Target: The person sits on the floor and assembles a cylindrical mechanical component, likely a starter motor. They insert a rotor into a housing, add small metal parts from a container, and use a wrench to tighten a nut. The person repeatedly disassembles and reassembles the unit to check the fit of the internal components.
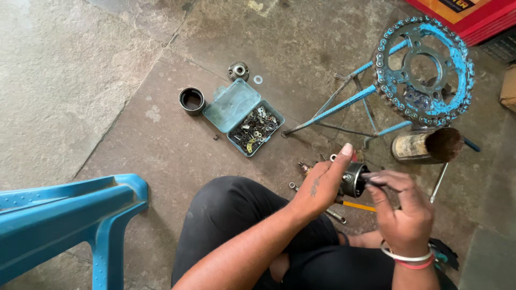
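Observation:
My left hand [321, 185] grips a round grey metal housing [353, 180], thumb up along its side. My right hand [402, 210], with bangles on the wrist, pinches a small dark part [372, 176] against the housing's open face. Both hands hover above my bent knee in dark trousers [236, 215]. Under them on the stone floor lie a yellow-handled tool [359, 206] and a few wrenches [335, 215], partly hidden.
An open teal box [244, 116] of small metal washers and clips sits ahead, beside a black ring sleeve [191, 100], a small bearing hub [238, 70] and a washer [258, 79]. A blue stand with sprocket and chain [424, 70], a rusty can [424, 145], a blue plastic stool [70, 215].

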